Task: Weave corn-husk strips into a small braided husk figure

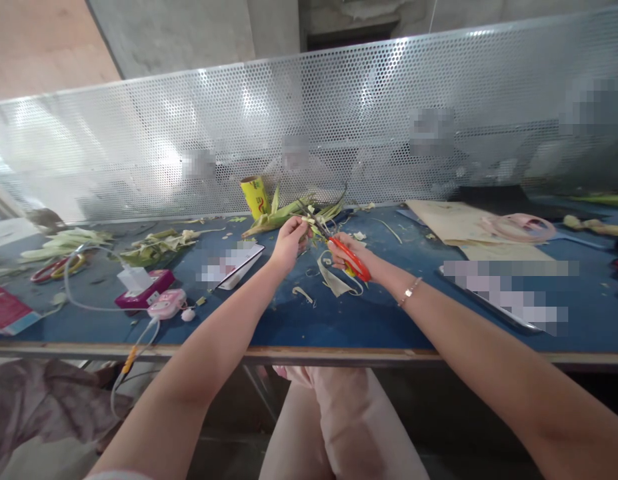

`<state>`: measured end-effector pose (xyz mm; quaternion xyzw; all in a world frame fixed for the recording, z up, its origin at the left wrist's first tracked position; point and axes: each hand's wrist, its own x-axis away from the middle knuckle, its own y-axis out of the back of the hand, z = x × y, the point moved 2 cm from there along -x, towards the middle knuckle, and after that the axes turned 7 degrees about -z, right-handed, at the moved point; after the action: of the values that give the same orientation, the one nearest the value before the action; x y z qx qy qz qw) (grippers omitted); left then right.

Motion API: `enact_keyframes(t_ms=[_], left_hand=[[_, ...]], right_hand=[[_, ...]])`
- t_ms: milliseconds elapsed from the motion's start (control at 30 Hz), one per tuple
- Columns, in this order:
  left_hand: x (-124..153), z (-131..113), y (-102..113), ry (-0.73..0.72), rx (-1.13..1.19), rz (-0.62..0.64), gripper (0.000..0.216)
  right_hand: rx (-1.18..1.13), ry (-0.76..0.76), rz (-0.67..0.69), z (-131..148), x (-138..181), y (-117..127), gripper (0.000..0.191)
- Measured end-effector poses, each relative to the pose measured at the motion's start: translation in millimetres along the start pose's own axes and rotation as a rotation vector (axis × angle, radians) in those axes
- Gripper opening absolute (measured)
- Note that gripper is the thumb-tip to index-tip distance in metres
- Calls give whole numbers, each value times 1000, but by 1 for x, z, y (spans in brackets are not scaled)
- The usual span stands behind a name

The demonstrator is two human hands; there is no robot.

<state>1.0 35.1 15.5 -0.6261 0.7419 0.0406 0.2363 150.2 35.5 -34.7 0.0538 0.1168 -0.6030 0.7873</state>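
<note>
My left hand (289, 241) is closed in a pinch on a small piece of green-white leaf (307, 217), held above the blue table (339, 320). My right hand (349, 255) grips red-handled scissors (353, 258), whose blades point up-left and meet the leaf piece. Cut strips of pale husk (336, 280) lie on the table just under both hands. A bunch of long green leaves (289, 213) lies behind the hands, beside a yellow roll (255, 195).
A perforated metal screen (339, 120) stands along the table's far edge. Left: more husks (153, 245), pink devices with a white cable (159, 300), a phone (236, 265), a red booklet (6, 310). Right: brown cardboard (453, 220), a pink ring (519, 227), a dark tray (493, 297).
</note>
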Motion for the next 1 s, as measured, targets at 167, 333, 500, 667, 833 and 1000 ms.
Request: enact_keyframes(t_ms=[167, 333, 500, 667, 833, 1000], left_hand=[[0, -1, 0, 26, -25, -12, 22], [0, 0, 0, 41, -20, -8, 21], [-1, 1, 1, 39, -4, 6, 21], [-1, 1, 1, 52, 32, 0, 24], [1, -1, 0, 79, 32, -8, 23], [0, 1, 1, 66, 22, 47, 22]], right_hand=[[170, -12, -69, 5, 5, 3, 37], [298, -48, -127, 16, 10, 4, 37], [470, -27, -149, 25, 11, 8, 35], [555, -13, -171, 37, 16, 7, 35], [486, -96, -171, 32, 14, 10, 29], [326, -19, 26, 27, 19, 10, 39]])
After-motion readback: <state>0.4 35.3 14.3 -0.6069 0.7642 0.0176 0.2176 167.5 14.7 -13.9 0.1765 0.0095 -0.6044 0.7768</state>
